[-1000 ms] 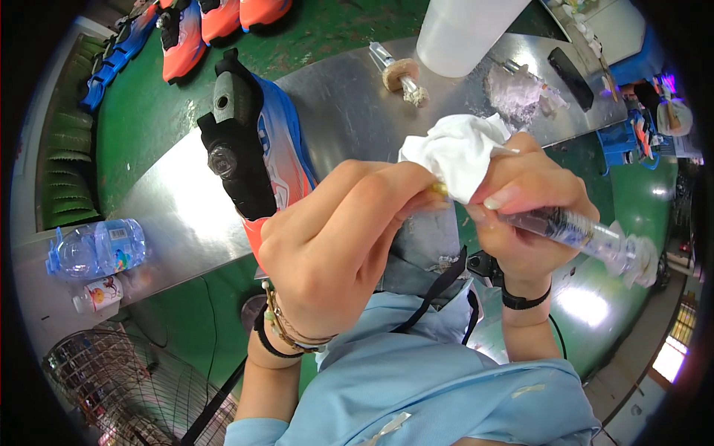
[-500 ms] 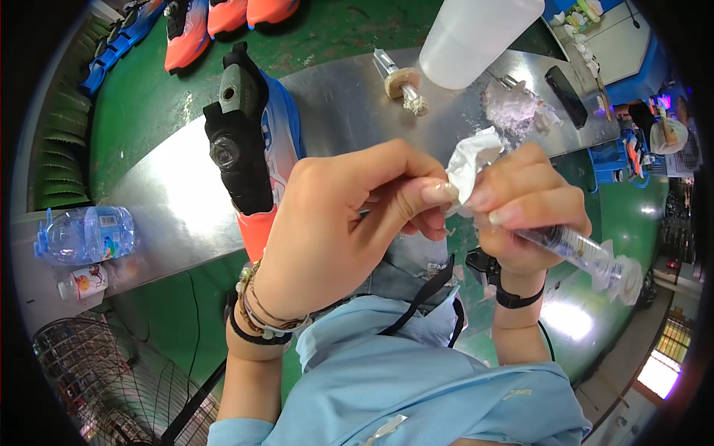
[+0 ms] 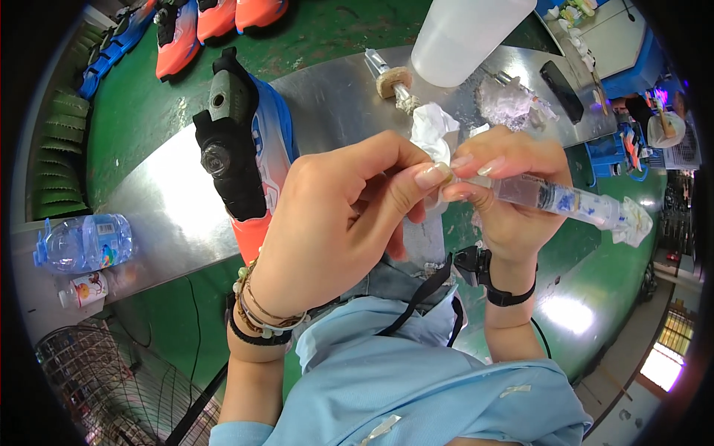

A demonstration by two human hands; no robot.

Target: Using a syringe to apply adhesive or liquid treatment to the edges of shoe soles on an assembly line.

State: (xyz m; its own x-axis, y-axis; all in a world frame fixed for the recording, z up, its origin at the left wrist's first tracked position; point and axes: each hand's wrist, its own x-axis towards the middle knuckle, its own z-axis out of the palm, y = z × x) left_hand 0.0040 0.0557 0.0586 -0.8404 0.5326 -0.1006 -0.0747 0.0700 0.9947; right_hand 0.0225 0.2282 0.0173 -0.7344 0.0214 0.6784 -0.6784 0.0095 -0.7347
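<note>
— With the left hand, pressing thumb against forefinger, apparently pinching the lower edge of the tissue; hard to be sure behind such crowded fingertips. With the right hand, gripping the syringe firmly around its barrel.

— Holding it where, exactly?

— Out in front of the body, well to the right of the shoe, pointing the front end at the left fingertips and sticking the wrapped plunger end out to the right.

— Risking what from here?

— Possibly leaking something from the tip, by nudging the plunger while working so close to it. Perhaps tearing the tissue, by tugging too hard on so thin a sheet. Or losing hold of the barrel, by gripping slick plastic too loosely, and so dropping it.

— And posing the arms how?

— Holding both forearms up ahead of the light blue shirt, almost touching at the fingertips. Showing the back of the left hand upward, tucking its other fingers underneath; bending the right fingers about the barrel and pointing them left.
</note>
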